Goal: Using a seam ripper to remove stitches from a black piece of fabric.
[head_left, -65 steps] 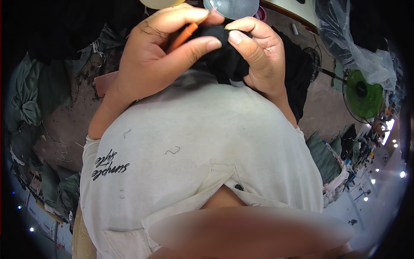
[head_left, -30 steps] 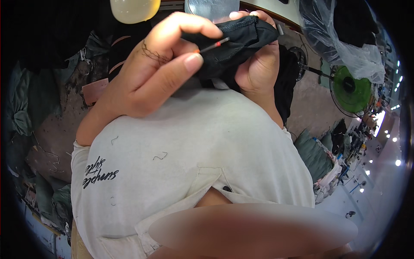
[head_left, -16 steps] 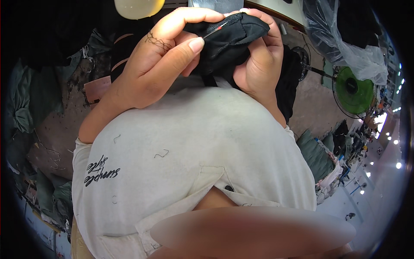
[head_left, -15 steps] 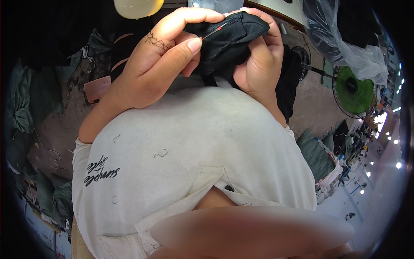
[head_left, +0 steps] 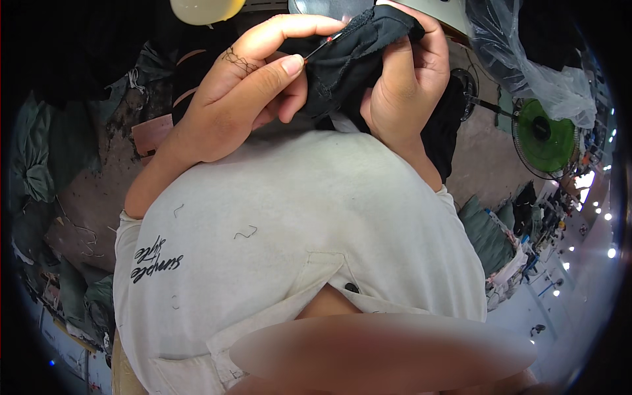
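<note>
Pinched under the thumb of my left hand (head_left: 237,99) is a seam ripper (head_left: 318,49), a thin metal shaft with a red ball near its tip. Its tip lies against a seam of a black garment (head_left: 359,59). My left index finger stretches along the garment's upper left edge. On the other side, my right hand (head_left: 408,85) grips the black cloth, thumb in front and fingers behind it. The fabric is drawn up between both hands, and its seam shows. Most of the ripper's handle is hidden in my left hand.
A pale yellow rounded object (head_left: 207,10) hangs at the top edge. Clear plastic sheeting (head_left: 533,72) and a green fan (head_left: 543,135) stand at the right. Dark green cloth bundles (head_left: 43,145) lie at the left, with loose threads on the floor.
My right hand has moved right and slightly up, pulling the black cloth along. The seam ripper has shifted slightly left with my left hand, which keeps its pinch.
</note>
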`<state>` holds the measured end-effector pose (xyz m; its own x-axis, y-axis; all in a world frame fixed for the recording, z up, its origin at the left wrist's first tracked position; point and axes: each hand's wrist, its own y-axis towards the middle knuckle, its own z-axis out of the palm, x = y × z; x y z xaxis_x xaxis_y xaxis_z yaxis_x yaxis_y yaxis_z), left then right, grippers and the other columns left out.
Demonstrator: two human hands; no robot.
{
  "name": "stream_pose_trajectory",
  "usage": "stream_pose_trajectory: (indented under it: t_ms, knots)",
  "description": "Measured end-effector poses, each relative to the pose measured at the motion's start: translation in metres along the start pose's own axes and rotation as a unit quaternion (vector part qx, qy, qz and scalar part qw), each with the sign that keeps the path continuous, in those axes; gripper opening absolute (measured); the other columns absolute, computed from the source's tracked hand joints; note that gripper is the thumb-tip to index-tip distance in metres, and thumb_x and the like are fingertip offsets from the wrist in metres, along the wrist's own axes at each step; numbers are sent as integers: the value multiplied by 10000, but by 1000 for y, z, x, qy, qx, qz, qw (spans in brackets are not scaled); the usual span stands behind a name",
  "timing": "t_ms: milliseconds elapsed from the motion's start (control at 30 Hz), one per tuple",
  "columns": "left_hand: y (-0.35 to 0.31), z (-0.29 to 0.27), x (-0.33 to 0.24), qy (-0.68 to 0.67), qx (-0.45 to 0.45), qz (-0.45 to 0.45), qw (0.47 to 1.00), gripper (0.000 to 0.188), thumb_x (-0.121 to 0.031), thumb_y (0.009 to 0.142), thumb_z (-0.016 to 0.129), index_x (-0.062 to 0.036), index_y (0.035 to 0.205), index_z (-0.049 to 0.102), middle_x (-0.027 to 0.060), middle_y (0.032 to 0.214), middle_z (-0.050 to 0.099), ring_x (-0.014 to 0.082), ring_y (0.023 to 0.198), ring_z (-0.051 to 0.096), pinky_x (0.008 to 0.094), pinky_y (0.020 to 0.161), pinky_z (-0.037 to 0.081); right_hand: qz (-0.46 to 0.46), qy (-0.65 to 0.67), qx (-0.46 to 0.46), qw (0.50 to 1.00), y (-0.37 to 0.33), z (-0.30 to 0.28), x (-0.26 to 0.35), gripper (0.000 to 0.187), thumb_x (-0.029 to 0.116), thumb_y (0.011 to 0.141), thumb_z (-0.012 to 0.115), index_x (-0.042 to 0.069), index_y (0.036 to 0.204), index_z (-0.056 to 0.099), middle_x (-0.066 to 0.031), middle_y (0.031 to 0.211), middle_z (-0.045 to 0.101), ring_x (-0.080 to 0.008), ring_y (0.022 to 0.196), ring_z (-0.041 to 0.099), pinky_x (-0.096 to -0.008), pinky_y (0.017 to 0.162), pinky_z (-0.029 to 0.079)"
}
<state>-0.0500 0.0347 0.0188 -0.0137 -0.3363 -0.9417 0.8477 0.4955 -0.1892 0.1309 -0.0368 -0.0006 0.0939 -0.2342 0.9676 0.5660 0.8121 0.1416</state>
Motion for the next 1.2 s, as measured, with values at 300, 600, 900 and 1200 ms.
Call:
stream_pose_trajectory:
  t_ms: [300,600,900,1200]
  knots:
    - [0,-2,3,-4,-33,9,999,441,-174,1084,314,-102,1509,403,4,657,521,-5,461,289,156,449,254,-246,141,74,956,28,6,-40,148,-20,971,588,-50,1114,613,-72,1004,646,-99,863,608,-231,795,498]
    - [3,-6,10,-21,-32,41,998,405,-164,1081,318,-99,1469,412,28,661,523,16,455,299,170,447,258,-116,-172,38,978,17,11,-9,170,-44,954,574,-61,1120,604,-96,1028,652,-115,902,608,-239,828,493]
    - [3,-5,7,-22,-28,33,999,404,-165,1083,326,-101,1475,397,28,669,526,17,467,302,166,453,258,-278,144,93,945,31,10,-41,166,-22,956,577,-60,1115,603,-93,1007,655,-117,892,608,-245,825,493]
    - [4,-4,8,-35,-31,30,998,389,-163,1086,333,-101,1465,394,26,668,528,14,469,301,162,450,252,-292,144,95,941,31,10,-43,158,-24,953,583,-58,1106,606,-87,1001,656,-113,883,608,-241,815,495]
